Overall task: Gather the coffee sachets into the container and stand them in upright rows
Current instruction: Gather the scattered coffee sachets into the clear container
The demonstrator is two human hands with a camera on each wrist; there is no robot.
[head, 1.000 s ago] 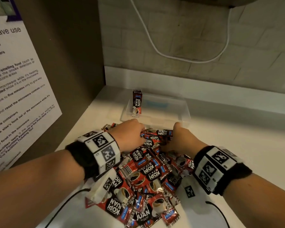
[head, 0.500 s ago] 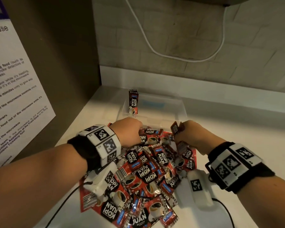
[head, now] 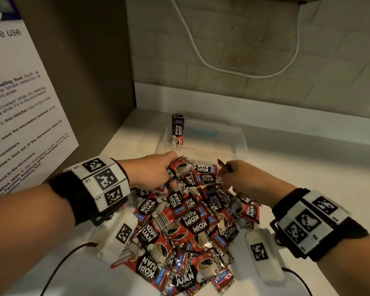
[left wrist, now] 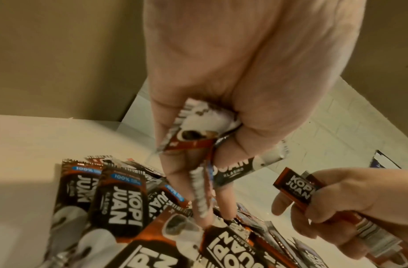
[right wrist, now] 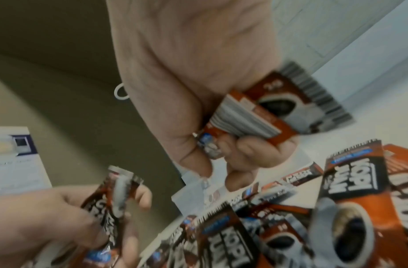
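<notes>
A white counter [head: 308, 189] runs into a corner, with a brown side panel [head: 83, 71] carrying a printed notice [head: 19, 114] on one side and a tiled wall [head: 244, 39] with a looping white cable [head: 222, 69] behind. Toward that wall sits the clear plastic container [head: 229, 144]; inside, against its end nearer the notice, a few sachets [head: 177, 130] stand upright in a short row, and the remaining space holds nothing I can make out. In front of the container, on the side away from the wall, a big loose heap of red and black coffee sachets [head: 190, 227] sprawls across the counter, lying flat and overlapping at all angles. Both hands work at the heap's edge nearest the container. The left hand [head: 152, 170] has its fingers curled round a crumpled bunch of sachets [left wrist: 198, 134]. The right hand [head: 248, 180] pinches a small stack of sachets [right wrist: 255, 119] between thumb and fingers, raised just above the heap.
</notes>
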